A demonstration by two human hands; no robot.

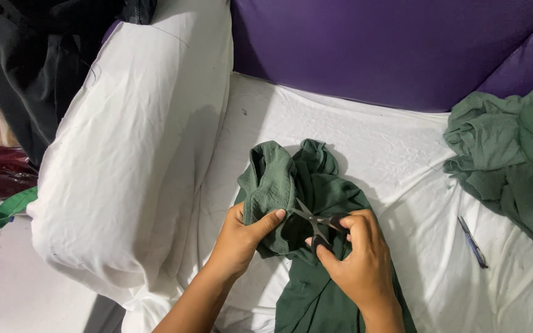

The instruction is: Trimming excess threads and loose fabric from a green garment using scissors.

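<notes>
A dark green garment [316,185] lies bunched on the white sheet [377,142] in front of me. My left hand [242,237] grips a folded edge of this garment, thumb pressed on top of the cloth. My right hand [356,259] holds small black-handled scissors [316,221], fingers through the loops. The blades are open and point toward the fold that my left hand pinches.
A big white pillow [131,154] lies at the left. A second heap of green cloth [513,154] sits at the right, with a blue pen [473,242] beside it. Purple upholstery [390,49] backs the sheet. Dark and red clothes [26,80] pile at far left.
</notes>
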